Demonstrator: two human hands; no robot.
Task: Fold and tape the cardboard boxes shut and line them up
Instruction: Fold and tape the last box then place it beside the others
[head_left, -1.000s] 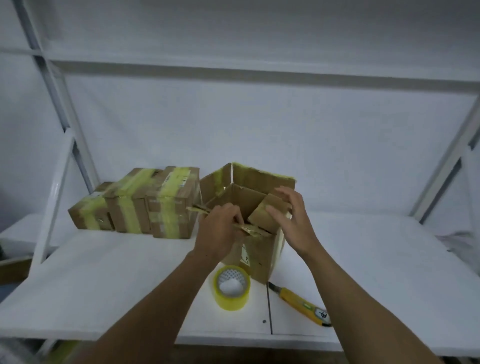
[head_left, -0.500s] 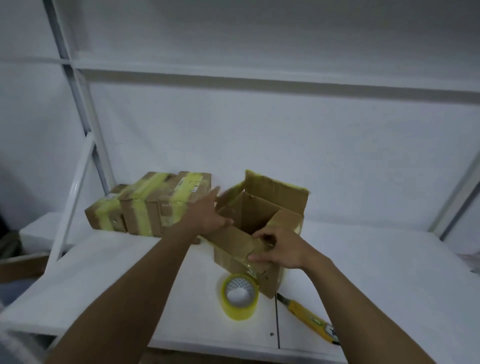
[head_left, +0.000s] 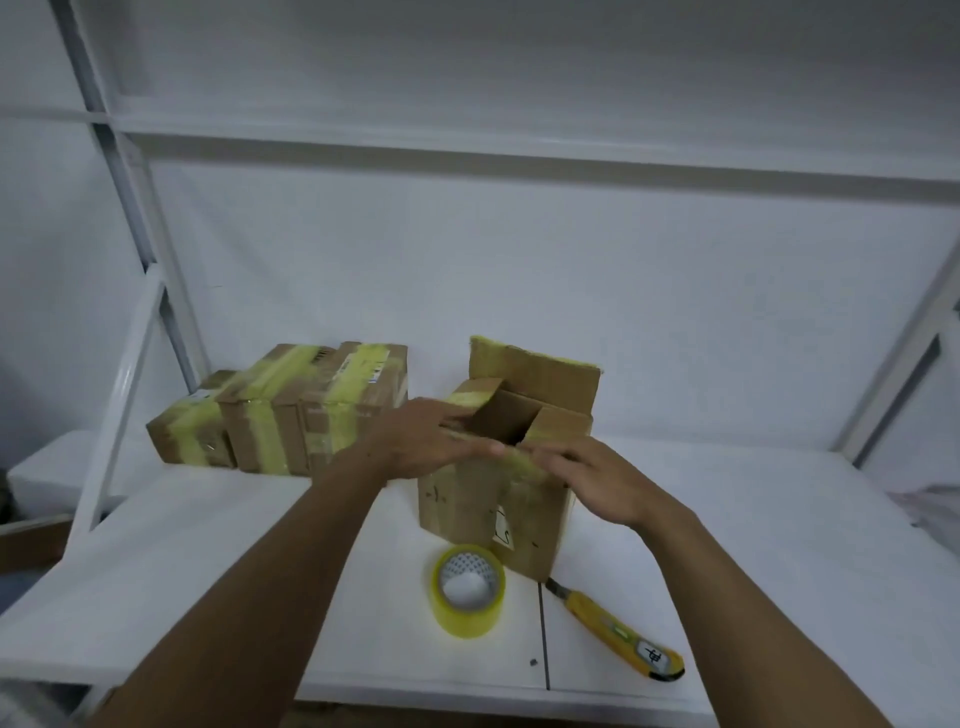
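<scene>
The open box (head_left: 467, 499) stands upright at the middle of the table (head_left: 208, 545), mouth up, rear flap (head_left: 540, 379) vertical, one corner toward the front edge. The left hand (head_left: 421, 436) and right hand (head_left: 597, 478) press straight, flat fingers on its near flaps, gripping nothing.

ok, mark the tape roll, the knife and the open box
tape roll (head_left: 467, 621): head view, near side of its yellow outer wall.
knife (head_left: 614, 629): head view, middle of the yellow handle.
open box (head_left: 457, 504): head view, left part of its front face.
</scene>
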